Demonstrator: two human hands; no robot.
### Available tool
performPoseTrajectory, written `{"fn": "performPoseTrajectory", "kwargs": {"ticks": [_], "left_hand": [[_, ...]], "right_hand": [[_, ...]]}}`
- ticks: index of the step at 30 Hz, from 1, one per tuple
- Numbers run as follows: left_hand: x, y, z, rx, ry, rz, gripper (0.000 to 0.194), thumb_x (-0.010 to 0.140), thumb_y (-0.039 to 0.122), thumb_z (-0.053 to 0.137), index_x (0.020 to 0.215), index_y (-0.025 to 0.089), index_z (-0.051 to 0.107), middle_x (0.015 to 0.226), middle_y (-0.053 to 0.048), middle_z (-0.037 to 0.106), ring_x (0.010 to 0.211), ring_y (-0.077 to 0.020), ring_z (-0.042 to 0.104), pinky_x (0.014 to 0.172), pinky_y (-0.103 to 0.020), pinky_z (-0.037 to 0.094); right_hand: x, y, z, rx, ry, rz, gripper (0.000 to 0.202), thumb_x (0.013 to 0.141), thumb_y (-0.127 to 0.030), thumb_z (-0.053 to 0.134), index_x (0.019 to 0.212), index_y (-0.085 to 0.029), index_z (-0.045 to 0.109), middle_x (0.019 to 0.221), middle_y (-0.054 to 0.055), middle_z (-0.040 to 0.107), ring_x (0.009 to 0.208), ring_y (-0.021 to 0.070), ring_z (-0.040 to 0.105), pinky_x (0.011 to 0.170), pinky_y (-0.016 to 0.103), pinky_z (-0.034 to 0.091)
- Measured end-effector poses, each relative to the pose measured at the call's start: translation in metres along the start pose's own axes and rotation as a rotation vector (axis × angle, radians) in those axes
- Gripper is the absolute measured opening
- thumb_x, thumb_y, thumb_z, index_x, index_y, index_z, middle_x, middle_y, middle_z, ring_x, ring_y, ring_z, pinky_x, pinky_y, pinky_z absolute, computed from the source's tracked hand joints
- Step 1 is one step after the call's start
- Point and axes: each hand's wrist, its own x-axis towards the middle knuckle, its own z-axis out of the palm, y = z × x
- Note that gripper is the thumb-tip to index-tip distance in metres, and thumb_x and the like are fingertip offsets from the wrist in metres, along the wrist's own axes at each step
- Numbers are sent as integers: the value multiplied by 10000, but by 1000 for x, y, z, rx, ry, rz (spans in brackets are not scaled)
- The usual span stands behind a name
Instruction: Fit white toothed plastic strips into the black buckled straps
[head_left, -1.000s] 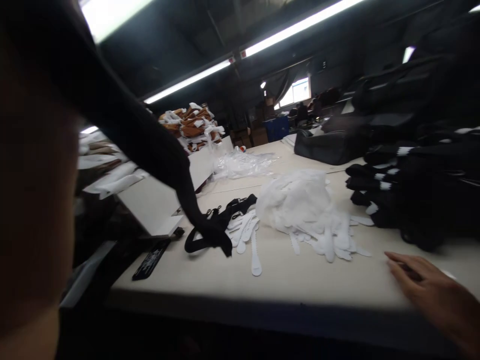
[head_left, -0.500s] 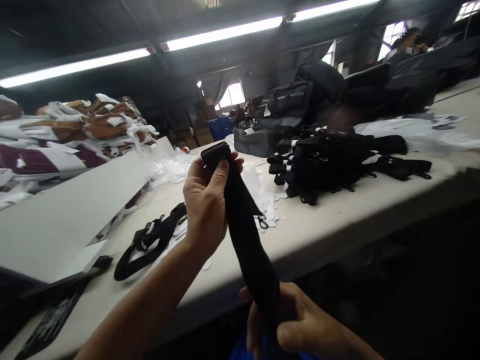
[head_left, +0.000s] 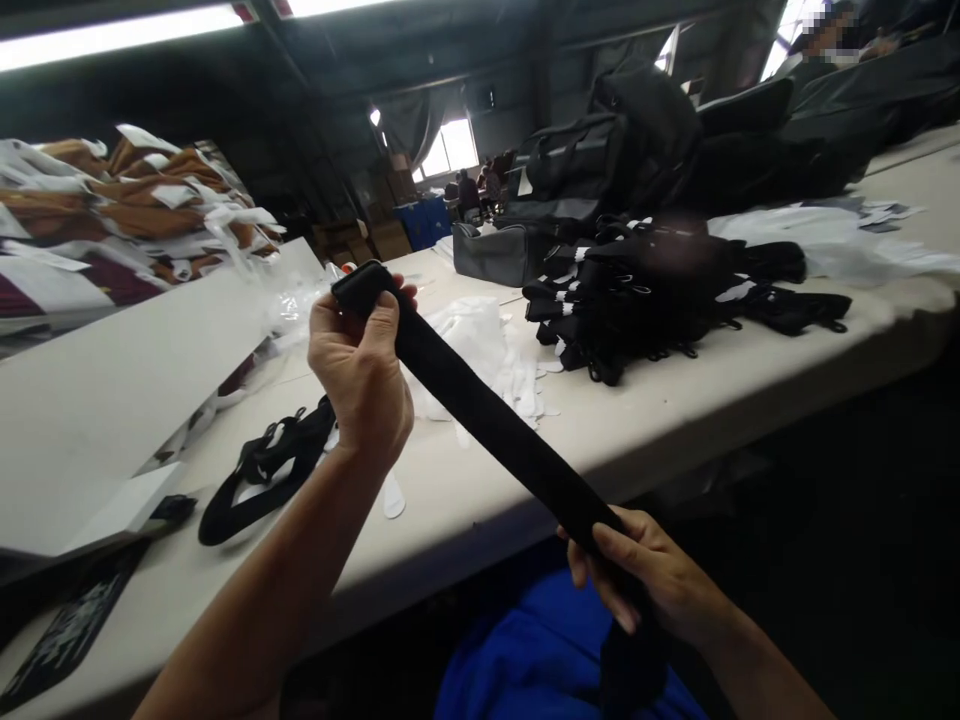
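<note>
A wide black strap (head_left: 495,420) runs taut and slanting between my two hands, above the table's near edge. My left hand (head_left: 364,375) grips its folded upper end, thumb on top and fingers behind. Lower down and to the right, my right hand (head_left: 649,565) is closed round the strap, with the thumb on the front face. The strap's lower end hangs below that hand in front of blue cloth (head_left: 525,650). Another black strap (head_left: 225,510), partly looped, lies on the table left of my left forearm.
Black straps (head_left: 622,310) with white tabs are heaped on the table (head_left: 675,420). Thin white pieces (head_left: 480,350) lie behind my strap. A white panel (head_left: 142,390) stands left, before brown and maroon bundles (head_left: 157,210). Dark bags (head_left: 577,160) sit behind; a person is at upper right.
My left hand has shifted left with the strap's upper end. My right hand has moved up and right, and the strap is now straighter and more slanted. The view has tilted down.
</note>
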Motion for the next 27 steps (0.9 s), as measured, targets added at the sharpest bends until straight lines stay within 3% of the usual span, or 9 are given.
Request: {"fn": "performPoseTrajectory", "kwargs": {"ticks": [3, 5, 8, 10, 15, 18, 22, 24, 27], "left_hand": [[6, 4, -7, -10, 0, -79, 224, 816, 97, 695, 988, 152, 563, 943, -44, 714, 874, -174, 719, 955, -367, 573], [9, 10, -13, -43, -26, -213, 175, 847, 117, 664, 1003, 139, 591, 1003, -75, 715, 934, -189, 721, 1011, -383, 553], [6, 19, -18, -109, -111, -450, 209, 857, 61, 557, 1047, 98, 634, 1121, -145, 703, 1090, -230, 692, 1111, -388, 482], [-1, 22, -18, -152, -180, -541, 339, 792, -14, 513, 1087, 104, 631, 1201, -153, 686, 1191, -245, 644, 1161, -393, 430], [-27, 21, -14, -243, -314, -629, 523, 753, -42, 537, 1220, 193, 545, 1344, -101, 621, 1243, -259, 609, 1171, -469, 420], [-37, 21, -13, -286, -403, -643, 562, 809, -3, 571, 1284, 278, 468, 1356, -76, 611, 1215, -264, 626, 1091, -482, 501], [-42, 29, -13, -254, -452, -612, 490, 870, 82, 598, 1258, 343, 451, 1325, -57, 626, 1086, -251, 694, 951, -460, 595], [-44, 36, -10, -241, -453, -608, 428, 889, 119, 600, 1224, 349, 464, 1244, -48, 665, 960, -230, 732, 853, -425, 635], [-48, 50, -2, -199, -426, -556, 315, 903, 150, 592, 1149, 332, 521, 1096, -32, 710, 786, -193, 744, 719, -331, 659]], "right_hand": [[2, -5, -6, -157, -18, -11, 386, 985, -461, 520, 957, -116, 689, 844, 97, 659, 728, 141, 613, 677, 250, 483], [1, -10, -10, -286, 5, 8, 392, 970, -478, 532, 933, -129, 706, 893, 101, 658, 854, 174, 596, 792, 284, 472], [-1, -16, -14, -327, 87, 85, 364, 917, -511, 596, 926, -158, 684, 847, 78, 630, 815, 182, 568, 733, 294, 450], [0, -21, -13, -287, 146, 100, 395, 859, -516, 670, 1051, -171, 652, 802, 59, 618, 752, 175, 554, 683, 295, 434], [14, -29, 4, -198, 51, 68, 796, 783, -498, 758, 1410, -148, 416, 723, 21, 621, 615, 142, 548, 588, 264, 401], [24, -33, 15, -228, -17, 9, 661, 861, -424, 711, 1396, -150, 436, 741, 26, 640, 633, 137, 580, 600, 250, 419], [22, -44, 22, -247, -126, -61, 230, 957, -343, 600, 1028, -130, 650, 747, 53, 658, 669, 127, 590, 642, 246, 434], [18, -51, 23, -228, -187, -88, 234, 962, -326, 588, 910, -117, 679, 758, 72, 675, 674, 125, 581, 634, 238, 418], [13, -62, 32, -201, -228, -71, 268, 931, -342, 630, 937, -84, 703, 803, 101, 686, 681, 124, 567, 617, 224, 402]]}}
